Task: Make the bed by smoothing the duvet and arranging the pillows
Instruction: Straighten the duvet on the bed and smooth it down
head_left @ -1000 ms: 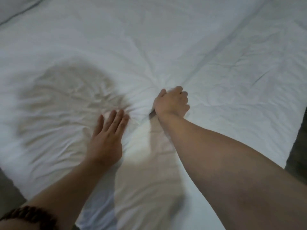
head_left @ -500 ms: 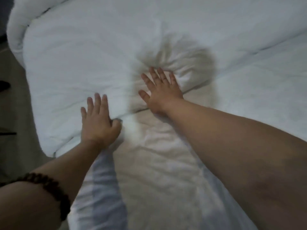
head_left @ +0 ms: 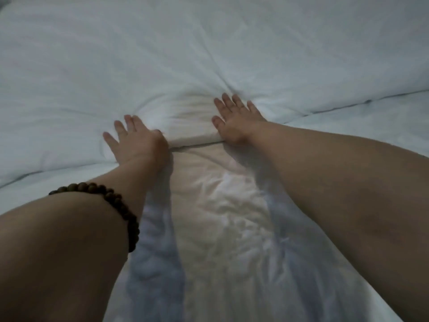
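White bedding fills your view, where your left hand (head_left: pixel 137 141) and right hand (head_left: pixel 234 118) press flat, fingers spread and gripping nothing, on the puffy duvet (head_left: pixel 209 54) edge, so smoothing looks half done: creases remain, the nearer layer (head_left: pixel 232 217) is rumpled, no pillows show.

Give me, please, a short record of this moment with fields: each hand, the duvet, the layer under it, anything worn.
left hand: flat, fingers straight and spread, pressing on the duvet near its edge
right hand: flat, fingers straight, pressing on the same edge, apart from the left
duvet: white, puffy, creased around both hands
lower layer: white fabric, wrinkled, between the forearms
worn: dark bead bracelet on the left wrist
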Demonstrator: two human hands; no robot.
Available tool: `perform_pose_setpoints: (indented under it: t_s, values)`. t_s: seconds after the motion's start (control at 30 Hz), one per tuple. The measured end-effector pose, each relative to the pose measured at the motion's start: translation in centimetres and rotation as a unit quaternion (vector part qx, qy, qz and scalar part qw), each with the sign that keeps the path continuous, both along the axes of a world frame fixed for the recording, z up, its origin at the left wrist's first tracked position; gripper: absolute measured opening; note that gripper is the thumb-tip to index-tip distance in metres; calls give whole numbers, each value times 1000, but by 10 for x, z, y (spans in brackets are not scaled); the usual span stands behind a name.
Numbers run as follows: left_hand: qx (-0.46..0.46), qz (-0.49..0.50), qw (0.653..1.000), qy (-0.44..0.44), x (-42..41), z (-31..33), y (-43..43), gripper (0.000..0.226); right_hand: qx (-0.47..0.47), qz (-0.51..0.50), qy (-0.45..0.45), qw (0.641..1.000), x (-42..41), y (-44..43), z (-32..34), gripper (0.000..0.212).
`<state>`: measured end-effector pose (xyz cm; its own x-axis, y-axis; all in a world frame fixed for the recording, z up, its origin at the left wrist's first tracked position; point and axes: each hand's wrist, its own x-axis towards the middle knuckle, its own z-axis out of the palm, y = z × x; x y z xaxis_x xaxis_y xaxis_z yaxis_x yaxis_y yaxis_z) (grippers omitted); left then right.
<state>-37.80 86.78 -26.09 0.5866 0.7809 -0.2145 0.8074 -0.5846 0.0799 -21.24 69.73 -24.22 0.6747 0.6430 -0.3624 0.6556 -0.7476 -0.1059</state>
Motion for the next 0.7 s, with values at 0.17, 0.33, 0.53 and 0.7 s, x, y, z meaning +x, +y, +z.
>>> perform_pose_setpoints:
  t_s: [0.17, 0.33, 0.53, 0.7]
  values:
    - [16, -107, 992, -72, 72, 5, -94, 73, -12, 30, -65, 997, 65, -73, -3, 66]
    - [48, -171, 982, -72, 163, -4, -168, 68, 26, -11, -85, 996, 158, -154, -15, 67]
    - [68, -195, 977, -54, 266, -20, -272, 69, 20, -65, -106, 992, 264, -292, -33, 68]
    - [64, -164, 984, -23, 275, -23, -296, 68, 12, -82, -73, 994, 295, -335, -37, 71]
